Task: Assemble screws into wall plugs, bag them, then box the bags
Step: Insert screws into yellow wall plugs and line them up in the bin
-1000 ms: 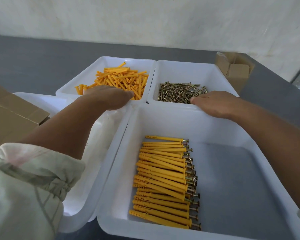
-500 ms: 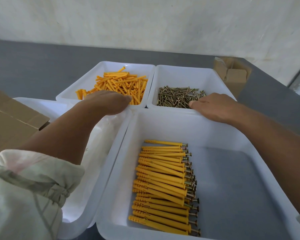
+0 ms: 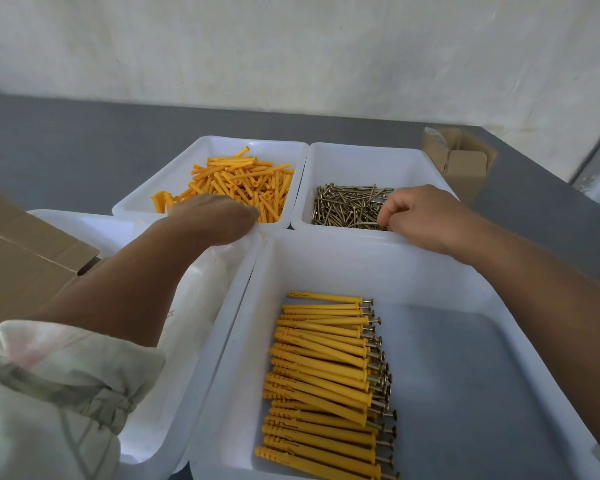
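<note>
Where nearest, front tray (image 3: 326, 265): assembled plugs (image 3: 323, 368), screws in, laid side by side along left half.
Left hand (image 3: 215, 216): back up over near rim of plug tray (image 3: 222, 142); fingers tucked under, grip impossible to tell.
Right hand (image 3: 426, 216): fingers (image 3: 392, 202) curled, tips pinching loose screws (image 3: 347, 206) at heap's right edge.
Back row: loose plugs (image 3: 243, 185) heaped in plug tray, left; screw tray (image 3: 361, 161) just beside, right.
Desk (image 3: 66, 143): grey; cardboard box (image 3: 461, 157) far right.

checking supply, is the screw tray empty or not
Not empty: a pile of loose screws covers the near part of the tray; its far end is bare.
</note>
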### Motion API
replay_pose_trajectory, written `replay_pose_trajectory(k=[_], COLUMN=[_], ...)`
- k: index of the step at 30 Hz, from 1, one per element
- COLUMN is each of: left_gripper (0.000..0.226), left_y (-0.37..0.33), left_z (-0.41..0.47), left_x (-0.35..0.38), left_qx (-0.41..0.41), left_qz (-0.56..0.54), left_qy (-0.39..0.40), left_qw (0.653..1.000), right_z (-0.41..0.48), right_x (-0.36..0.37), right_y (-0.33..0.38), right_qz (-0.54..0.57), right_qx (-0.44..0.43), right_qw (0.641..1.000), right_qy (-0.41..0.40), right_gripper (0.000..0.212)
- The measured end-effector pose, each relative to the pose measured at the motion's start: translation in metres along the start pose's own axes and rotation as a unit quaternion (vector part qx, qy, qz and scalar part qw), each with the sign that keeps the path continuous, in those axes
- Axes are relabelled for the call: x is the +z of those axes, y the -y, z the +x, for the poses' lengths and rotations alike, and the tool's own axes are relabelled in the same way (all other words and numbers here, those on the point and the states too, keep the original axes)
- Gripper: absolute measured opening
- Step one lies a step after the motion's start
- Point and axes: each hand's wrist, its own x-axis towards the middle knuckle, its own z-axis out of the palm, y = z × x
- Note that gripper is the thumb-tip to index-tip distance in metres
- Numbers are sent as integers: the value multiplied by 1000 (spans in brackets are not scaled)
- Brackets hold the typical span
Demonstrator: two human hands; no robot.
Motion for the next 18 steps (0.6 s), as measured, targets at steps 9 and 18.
replay_pose_trajectory(k=[9,18], left_gripper=[38,32], left_y=[-1,-8], left_z=[-6,-19], left_x=[-5,-18], left_qx=[8,53], left_qz=[-4,-93], left_qy=[1,22], left_qw=[1000,994], right_z=[-1,-4], right_x=[1,-1], right_y=[11,15], right_qz=[-37,-38], right_qx=[7,-21], right_qw=[999,999], right_qy=[-23,-24], right_gripper=[39,32])
